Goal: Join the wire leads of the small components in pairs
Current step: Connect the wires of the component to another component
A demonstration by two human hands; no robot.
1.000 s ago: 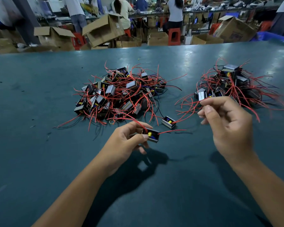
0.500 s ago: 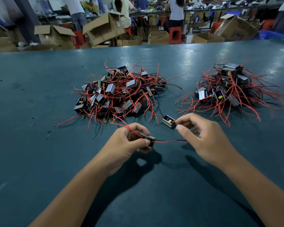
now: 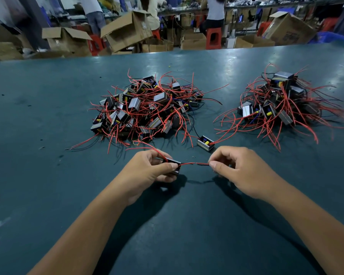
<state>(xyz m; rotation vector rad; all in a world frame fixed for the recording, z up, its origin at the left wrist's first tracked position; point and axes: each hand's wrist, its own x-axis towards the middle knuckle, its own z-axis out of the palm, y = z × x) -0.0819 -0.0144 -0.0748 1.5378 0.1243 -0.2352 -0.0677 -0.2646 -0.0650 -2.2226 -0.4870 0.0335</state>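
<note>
A: Progress?
B: Mid-job, I'd guess. Left hand grips one component; right hand pinches its leads, stretched between the hands over the table. Can't tell if they're joined.
A: Left to do?
B: Center pile, loose component. Right pile may be finished.
A: Containers?
B: Cardboard boxes behind; contents hidden.

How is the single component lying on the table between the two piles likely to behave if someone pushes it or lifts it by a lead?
The lone component looks boxy and sits flat, so it would probably slide rather than roll. Its red lead curves loosely toward the right pile, so it is likely floppy and may snag there. Lifted by a lead, the block would probably dangle.
</note>
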